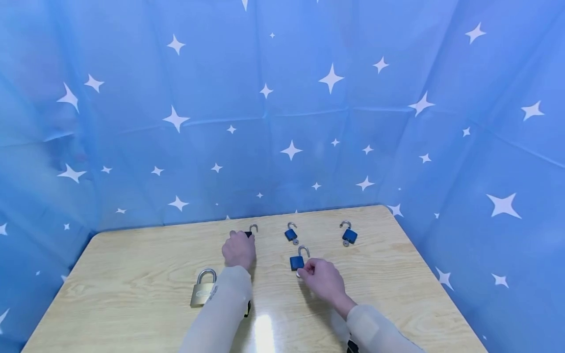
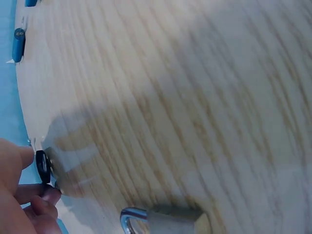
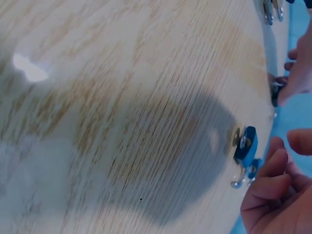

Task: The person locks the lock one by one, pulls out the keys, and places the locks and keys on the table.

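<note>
Now | left hand (image 1: 239, 250) pinches black padlock (image 2: 43, 166) | right hand (image 1: 324, 282) loosely curled, empty, near lower-centre blue padlock (image 1: 296, 263) | apparently positioning; next likely needs gentle release

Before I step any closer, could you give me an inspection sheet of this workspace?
Surface: pale wooden table, one glare patch.
Job's things: black padlock, front blue padlock, back-middle blue padlock and back-right blue padlock, all with shackles open; brass padlock at left.
Clutter: nothing seen.
Hands: left hand pinches the black padlock; right hand beside the front blue padlock, contact unclear.
Cables: nothing seen.
Surroundings: starry blue curtain.
</note>
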A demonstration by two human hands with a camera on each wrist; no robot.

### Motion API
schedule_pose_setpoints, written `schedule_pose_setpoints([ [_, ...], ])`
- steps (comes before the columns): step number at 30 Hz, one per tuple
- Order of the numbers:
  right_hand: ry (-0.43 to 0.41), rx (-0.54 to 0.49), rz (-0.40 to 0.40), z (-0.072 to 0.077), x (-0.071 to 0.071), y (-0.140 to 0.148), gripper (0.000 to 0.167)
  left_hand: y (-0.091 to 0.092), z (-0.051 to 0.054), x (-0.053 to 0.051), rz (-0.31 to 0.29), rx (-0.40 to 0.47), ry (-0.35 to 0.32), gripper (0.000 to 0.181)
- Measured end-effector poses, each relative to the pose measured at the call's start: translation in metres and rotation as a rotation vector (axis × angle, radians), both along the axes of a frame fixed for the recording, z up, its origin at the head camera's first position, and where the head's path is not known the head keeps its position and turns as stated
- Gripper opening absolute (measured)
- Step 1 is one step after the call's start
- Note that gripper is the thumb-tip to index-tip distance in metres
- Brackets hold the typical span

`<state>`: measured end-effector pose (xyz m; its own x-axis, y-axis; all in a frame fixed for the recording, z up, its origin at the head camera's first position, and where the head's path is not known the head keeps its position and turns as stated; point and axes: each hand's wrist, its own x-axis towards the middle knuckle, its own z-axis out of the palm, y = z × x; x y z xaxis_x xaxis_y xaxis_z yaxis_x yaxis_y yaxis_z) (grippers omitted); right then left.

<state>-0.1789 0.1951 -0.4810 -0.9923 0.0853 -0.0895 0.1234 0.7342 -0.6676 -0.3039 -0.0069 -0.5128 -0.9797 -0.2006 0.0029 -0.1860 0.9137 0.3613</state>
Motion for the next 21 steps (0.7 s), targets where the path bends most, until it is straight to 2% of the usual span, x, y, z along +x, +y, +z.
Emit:
schedule_pose_setpoints([
  [9,0.023,0.000,0.011,-0.004,0.002,0.000,0.019,-0.003,-0.002,-0.003,-0.001,-0.021,-0.012,0.043],
  [16,0.007,-0.030,0.021,-0.004,0.003,-0.002,0.019,-0.007,0.005,-0.003,0.011,0.069,-0.042,0.021],
  [21,0.016,-0.028,0.027,-0.005,0.003,-0.003,0.020,-0.009,0.011,-0.001,0.022,0.133,-0.079,0.026],
])
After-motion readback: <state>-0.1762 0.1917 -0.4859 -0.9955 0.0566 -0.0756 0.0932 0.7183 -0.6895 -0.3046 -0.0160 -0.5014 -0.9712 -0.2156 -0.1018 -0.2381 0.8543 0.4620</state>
